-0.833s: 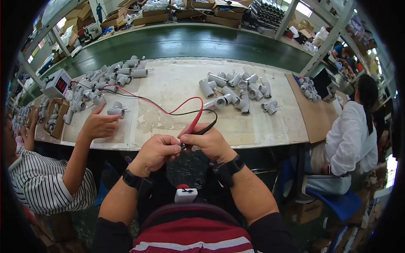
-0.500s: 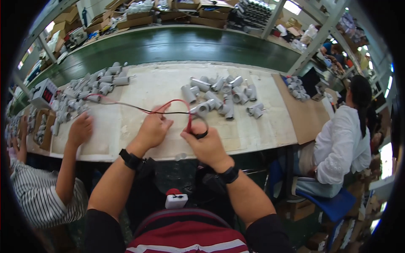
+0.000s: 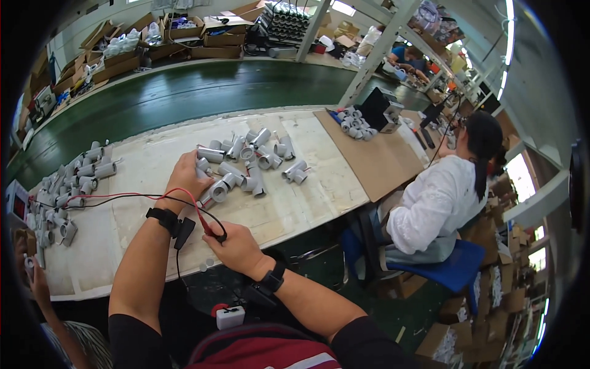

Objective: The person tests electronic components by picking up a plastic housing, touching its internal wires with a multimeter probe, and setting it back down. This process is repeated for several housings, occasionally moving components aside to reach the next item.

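Since the earlier frame, the left hand (image 3: 186, 175) has moved from the open middle of the counter (image 3: 310, 212) to the left side of a loose pile of grey cylinders (image 3: 255, 178), and the view has turned toward the right. The left fingers are bent at the edge of this pile, with the thumb lower and a little apart. The hand covers this place, so I cannot tell whether the left grip is clamped on a cylinder or only touches it.

The right hand (image 3: 236, 249) is near the front edge of the counter. Its grip is closed on a red probe (image 3: 203, 220) and a black probe (image 3: 221, 235), which lie side by side. The red lead (image 3: 98, 196) and the black lead (image 3: 132, 195) run from the left and appear to cross over the left hand near its wrist.

On the left lies a second pile of grey cylinders (image 3: 86, 170), beside a box with a red display (image 3: 16, 203). To the right, a co-worker in white (image 3: 439, 200) sits next to a brown board (image 3: 369, 157).
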`<action>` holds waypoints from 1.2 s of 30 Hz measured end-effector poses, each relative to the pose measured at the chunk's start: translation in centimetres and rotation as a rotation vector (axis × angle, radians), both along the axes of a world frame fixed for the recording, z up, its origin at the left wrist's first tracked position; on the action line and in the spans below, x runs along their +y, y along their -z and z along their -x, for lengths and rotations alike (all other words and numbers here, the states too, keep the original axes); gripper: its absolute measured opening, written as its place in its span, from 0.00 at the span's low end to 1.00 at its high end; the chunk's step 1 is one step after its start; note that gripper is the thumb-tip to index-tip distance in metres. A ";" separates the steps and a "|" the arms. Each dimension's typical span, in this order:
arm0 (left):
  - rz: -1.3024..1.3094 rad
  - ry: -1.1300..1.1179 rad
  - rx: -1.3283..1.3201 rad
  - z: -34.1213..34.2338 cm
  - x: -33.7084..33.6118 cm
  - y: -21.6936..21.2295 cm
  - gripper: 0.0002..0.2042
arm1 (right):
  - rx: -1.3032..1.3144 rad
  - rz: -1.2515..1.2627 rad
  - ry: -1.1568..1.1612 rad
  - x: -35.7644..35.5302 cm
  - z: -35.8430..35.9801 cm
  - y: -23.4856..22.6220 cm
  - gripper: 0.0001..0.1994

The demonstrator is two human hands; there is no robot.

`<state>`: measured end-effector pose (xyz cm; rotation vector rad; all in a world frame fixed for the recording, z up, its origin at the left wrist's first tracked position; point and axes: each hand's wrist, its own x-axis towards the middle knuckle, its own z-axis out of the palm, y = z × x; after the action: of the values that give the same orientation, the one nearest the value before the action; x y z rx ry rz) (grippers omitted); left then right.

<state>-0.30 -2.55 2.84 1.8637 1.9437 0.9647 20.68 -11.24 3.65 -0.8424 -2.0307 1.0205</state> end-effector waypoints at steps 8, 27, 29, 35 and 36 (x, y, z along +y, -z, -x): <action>-0.038 -0.101 0.079 2.3 -9.9 0.8 0.42 | 0.116 0.163 -0.050 -0.7 0.5 0.2 0.07; -0.130 -0.367 -0.184 2.0 -27.8 -2.1 0.43 | 0.465 0.734 -0.210 -3.8 7.6 -1.1 0.10; -0.250 -0.336 0.119 2.5 -27.1 -1.2 0.43 | 0.456 0.726 -0.217 -3.6 7.5 -0.7 0.10; -0.229 -0.264 -0.091 2.4 -26.6 0.0 0.41 | 0.439 0.747 -0.198 -3.6 7.4 0.6 0.09; -0.209 -0.245 -0.115 2.5 -26.7 0.0 0.41 | 0.439 0.753 -0.201 -3.5 7.6 0.8 0.09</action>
<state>-2.80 -29.20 2.89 1.6542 2.1042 1.3642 13.13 -14.69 2.87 -0.6848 -1.3652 1.9496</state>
